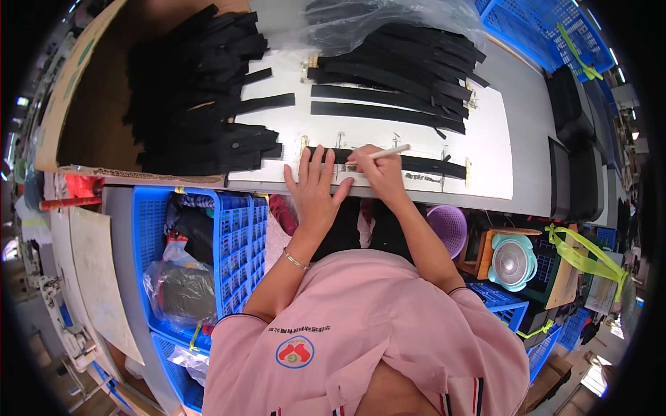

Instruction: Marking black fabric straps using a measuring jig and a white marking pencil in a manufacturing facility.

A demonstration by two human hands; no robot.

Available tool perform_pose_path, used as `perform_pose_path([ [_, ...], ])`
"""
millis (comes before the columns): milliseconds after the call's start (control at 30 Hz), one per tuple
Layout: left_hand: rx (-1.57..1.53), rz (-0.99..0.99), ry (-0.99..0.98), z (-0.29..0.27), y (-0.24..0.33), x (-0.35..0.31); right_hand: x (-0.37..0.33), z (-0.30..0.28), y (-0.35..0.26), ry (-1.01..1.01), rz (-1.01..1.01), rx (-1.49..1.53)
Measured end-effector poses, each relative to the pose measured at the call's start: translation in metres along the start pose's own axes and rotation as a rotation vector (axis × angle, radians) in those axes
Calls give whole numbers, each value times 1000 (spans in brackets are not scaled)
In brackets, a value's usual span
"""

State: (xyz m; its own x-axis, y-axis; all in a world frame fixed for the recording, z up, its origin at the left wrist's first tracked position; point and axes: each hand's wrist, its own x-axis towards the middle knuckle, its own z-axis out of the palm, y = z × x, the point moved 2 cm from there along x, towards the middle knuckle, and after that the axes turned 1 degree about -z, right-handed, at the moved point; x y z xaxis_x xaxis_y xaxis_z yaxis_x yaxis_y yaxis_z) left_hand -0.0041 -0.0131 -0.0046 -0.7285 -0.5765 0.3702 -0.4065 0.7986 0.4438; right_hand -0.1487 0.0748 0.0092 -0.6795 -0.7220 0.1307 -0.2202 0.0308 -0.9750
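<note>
A black fabric strip [436,166] lies across a white board [494,152] with marked lines, near the table's front edge. My left hand [316,191] rests flat over the strip's left part, open, with its fingers spread. To its right, my right hand [383,179] is closed round a pale pen-like marker [393,152], tilted low over the strip. The marker's tip is hidden by the fingers. Beyond the hands, a separate black strip [385,112] lies flat below a heap of black strips [395,62]. Another large heap of strips [198,97] lies to the left.
An open cardboard box [62,104] borders the left heap. Clear plastic sheeting [333,24] covers part of the far heap. Black cases [565,104] stand at the right, with a blue basket [548,28] behind. Below the table are a blue crate [232,249] and a small fan [513,262].
</note>
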Motion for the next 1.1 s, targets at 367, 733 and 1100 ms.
perform_pose_path([
  [367, 20, 20, -5, 1, -1, -1, -17, -73, 4, 334, 18, -191],
  [733, -167, 106, -5, 3, 37, 14, -15, -74, 17, 306, -23, -289],
  [1100, -375, 147, 65, 33, 69, 40, -21, -75, 12, 292, 1, -197],
])
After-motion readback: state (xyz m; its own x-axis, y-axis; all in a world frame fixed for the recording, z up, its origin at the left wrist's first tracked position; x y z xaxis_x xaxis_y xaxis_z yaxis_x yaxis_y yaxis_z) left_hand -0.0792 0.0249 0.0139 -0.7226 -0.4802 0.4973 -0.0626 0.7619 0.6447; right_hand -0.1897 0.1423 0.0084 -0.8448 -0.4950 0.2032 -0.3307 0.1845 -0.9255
